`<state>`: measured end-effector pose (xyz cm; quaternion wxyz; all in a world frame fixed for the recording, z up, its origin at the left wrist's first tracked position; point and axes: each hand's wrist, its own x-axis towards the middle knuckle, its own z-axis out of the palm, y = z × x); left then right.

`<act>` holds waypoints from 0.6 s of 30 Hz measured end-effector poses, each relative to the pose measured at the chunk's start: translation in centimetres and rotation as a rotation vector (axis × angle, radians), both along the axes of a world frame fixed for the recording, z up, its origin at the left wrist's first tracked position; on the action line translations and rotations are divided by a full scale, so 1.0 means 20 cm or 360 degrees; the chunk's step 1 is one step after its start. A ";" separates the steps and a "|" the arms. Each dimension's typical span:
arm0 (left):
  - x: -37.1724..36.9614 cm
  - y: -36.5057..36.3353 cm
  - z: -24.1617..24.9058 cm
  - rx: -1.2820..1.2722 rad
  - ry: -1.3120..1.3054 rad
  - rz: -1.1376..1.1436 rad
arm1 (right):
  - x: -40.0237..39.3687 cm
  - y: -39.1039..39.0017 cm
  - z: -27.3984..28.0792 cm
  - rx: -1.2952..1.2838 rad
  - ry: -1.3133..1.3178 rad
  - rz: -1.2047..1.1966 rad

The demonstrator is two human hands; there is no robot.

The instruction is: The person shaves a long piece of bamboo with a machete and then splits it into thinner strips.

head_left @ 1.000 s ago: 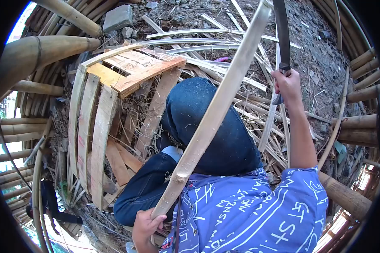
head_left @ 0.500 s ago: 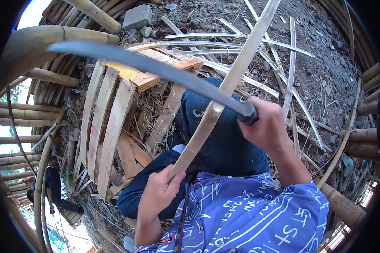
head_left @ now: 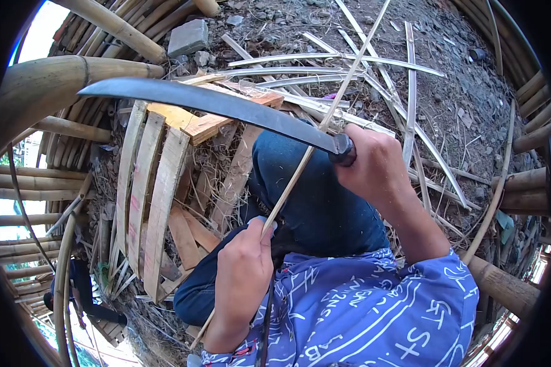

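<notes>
Changes since the earlier frame: the bamboo strip (head_left: 324, 122) has turned in your grip; half a second ago it showed its broad pale face, and now it shows only a thin edge. Your knife (head_left: 214, 107) has dropped slightly and sits a little flatter, its blade still pointing to the left. Your left hand (head_left: 242, 275) has shifted a little lower and to the right on the strip.

Item 1, bamboo strip: runs slantwise from below your left hand up past your right hand (head_left: 373, 168) and out at the top of the view. It passes through your closed left fist, with the thumb pressed along its near side, and crosses the knife blade just beside the handle collar.

Item 2, knife: long, dark, curved blade, held nearly level above the wooden pallet (head_left: 165, 159). Your right hand is wrapped tight round the handle, fingers fully closed, so the handle itself is hidden.

Item 3, left hand: fingers curled shut on the strip, over your knee (head_left: 300, 183) in blue jeans.

Item 4, surroundings: split bamboo strips (head_left: 324, 61) scattered on the dirt beyond your knee; thick bamboo poles (head_left: 55, 79) at the left; a grey stone block (head_left: 187, 37) near the top.
</notes>
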<state>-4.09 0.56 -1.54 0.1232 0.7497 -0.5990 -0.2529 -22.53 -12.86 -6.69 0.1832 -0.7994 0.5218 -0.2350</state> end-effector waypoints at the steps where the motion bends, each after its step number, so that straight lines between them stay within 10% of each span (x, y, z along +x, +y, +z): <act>1: 0.00 0.00 -0.01 -0.0053 -0.0009 -0.0013 | 0.00 -0.01 -0.01 -0.0019 0.0023 0.0006; 18: -0.02 0.03 -0.02 0.0047 0.0062 0.0112 | 0.01 -0.13 -0.09 -0.0065 0.0140 -0.0069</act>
